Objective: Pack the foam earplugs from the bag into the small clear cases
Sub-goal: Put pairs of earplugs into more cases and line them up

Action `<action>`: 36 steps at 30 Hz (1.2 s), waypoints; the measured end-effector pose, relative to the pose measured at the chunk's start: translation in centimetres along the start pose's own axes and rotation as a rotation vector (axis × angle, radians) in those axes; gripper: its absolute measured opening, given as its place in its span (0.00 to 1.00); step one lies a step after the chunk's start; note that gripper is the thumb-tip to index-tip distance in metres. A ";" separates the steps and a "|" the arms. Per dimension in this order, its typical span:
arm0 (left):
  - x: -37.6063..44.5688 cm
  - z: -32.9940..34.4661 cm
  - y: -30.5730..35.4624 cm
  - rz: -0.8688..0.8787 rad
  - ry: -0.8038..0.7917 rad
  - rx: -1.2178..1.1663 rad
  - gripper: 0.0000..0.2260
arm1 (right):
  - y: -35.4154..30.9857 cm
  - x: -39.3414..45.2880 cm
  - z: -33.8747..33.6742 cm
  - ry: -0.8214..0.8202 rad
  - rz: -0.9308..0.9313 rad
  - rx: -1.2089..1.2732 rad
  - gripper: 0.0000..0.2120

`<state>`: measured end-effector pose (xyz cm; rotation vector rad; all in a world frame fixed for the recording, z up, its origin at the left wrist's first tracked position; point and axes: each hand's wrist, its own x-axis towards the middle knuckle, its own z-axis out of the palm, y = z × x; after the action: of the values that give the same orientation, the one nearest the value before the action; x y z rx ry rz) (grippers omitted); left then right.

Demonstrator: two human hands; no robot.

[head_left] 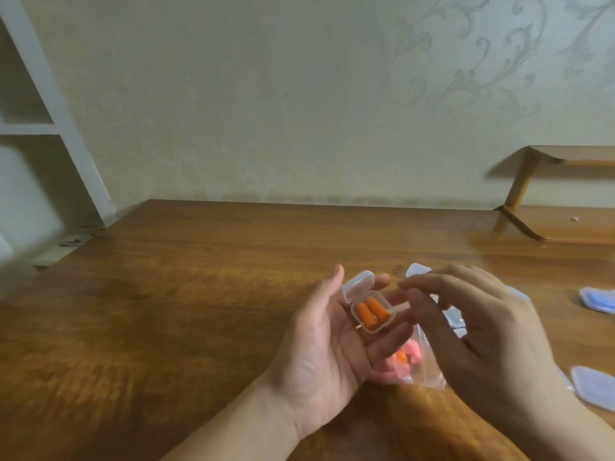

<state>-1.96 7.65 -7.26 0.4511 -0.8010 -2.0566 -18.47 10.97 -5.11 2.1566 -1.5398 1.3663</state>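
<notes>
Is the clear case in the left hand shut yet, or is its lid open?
Open. The small clear case lies on the left hand fingers with its lid hinged back, and two orange earplugs lie uncovered inside.

Left hand [327, 331] palm-up cradling open clear case [367, 306] with two orange earplugs [371, 313], right hand [472, 324] just beside, plastic bag [421, 364] beneath, wooden table [186, 277]
</notes>
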 end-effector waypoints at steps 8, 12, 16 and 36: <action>-0.1 0.1 -0.5 0.098 -0.023 0.367 0.30 | -0.1 0.0 -0.4 -0.097 0.143 0.128 0.11; -0.3 0.2 -0.9 0.211 -0.099 0.545 0.32 | -0.6 0.0 -0.6 -0.232 0.224 0.311 0.11; -0.5 0.6 -0.8 0.340 -0.082 0.694 0.26 | -0.6 0.1 -0.4 -0.194 0.370 0.617 0.12; 2.0 3.8 -0.9 0.528 0.162 1.053 0.17 | 2.3 1.1 -4.0 -0.238 -0.074 -0.248 0.14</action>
<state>-5.76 7.82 -5.16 0.8380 -1.6641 -0.9764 -22.65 11.52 -2.82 2.2542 -1.5926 0.8684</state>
